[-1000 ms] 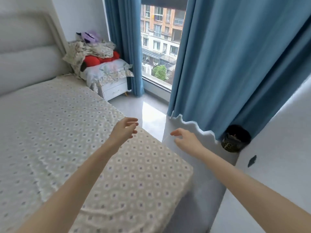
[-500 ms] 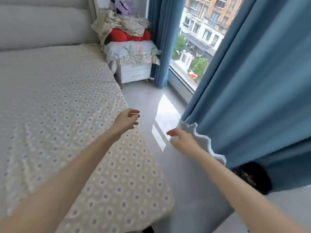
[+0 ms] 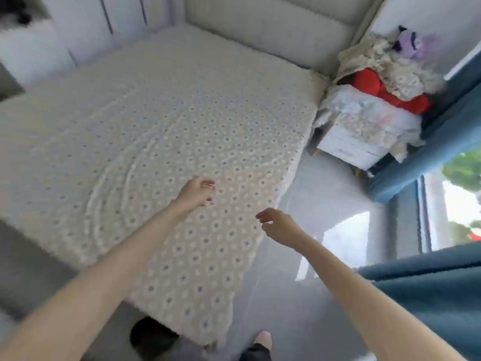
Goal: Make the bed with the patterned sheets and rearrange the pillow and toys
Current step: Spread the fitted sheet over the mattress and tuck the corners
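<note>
Your left hand (image 3: 196,192) hovers over the patterned sheet (image 3: 166,121) spread on the bed, your right hand (image 3: 279,226) hovers just off its right edge, both loosely curled and holding nothing, while the pillow (image 3: 369,113), red toy (image 3: 369,84) and purple toy (image 3: 412,44) sit piled on the nightstand (image 3: 346,144) far right.

We look from one wide-angle camera worn on the head, standing by the foot corner of the bed (image 3: 182,113) and facing forward and steeply down toward the headboard (image 3: 260,29). The frame is tilted and blurred, and straight lines bend at the edges. Close to the lens, reaching in from the bottom edge: left hand (image 3: 196,192) over the bed, right hand (image 3: 279,227) over the floor (image 3: 325,191). The nightstand (image 3: 348,144) sits far off at upper right, the curtain (image 3: 429,295) near at lower right.
</note>
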Demonstrator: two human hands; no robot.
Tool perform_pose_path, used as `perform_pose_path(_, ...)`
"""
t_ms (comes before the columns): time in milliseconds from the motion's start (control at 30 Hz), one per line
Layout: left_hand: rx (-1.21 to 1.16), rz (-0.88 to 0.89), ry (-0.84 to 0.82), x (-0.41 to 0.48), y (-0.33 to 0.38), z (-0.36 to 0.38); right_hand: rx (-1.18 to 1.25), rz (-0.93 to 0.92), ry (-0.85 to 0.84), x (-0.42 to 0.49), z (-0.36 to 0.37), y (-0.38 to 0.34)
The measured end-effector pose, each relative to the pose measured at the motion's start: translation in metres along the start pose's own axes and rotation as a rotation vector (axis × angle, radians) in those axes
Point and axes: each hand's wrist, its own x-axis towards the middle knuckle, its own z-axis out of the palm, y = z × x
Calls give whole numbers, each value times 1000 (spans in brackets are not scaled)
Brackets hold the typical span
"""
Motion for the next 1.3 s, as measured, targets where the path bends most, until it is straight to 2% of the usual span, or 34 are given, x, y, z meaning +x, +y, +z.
perform_pose_path(67,-51,-72,150,-26,-23,0,-80,-92,-117,5,0,2)
perform_pose_path(233,-127,-195,360,-75,-66,1,-202,-189,-277,16,18,-1)
perform_pose_path(467,-221,-408,585,-157,-147,15,-630,-369,-444,29,73,-26)
perform_pose_path(567,-267,-505,615,-184,-185,34,-804,-416,-486,29,100,-19)
perform_pose_path(667,-323,-605,604,-201,-218,61,-874,-439,-543,28,126,-2)
perform_pose_path(833,-364,-643,606,-206,-260,118,-966,-489,-633,37,166,36)
perform_pose_path(1033,-288,-754,567,-185,-322,193,-1071,-598,-679,59,224,94)
perform_pose_path(1167,-231,-784,510,-167,-362,231,-1121,-674,-691,71,259,135)
perform_pose_path(1300,-144,-790,520,-148,-403,252,-1167,-808,-662,82,292,168)
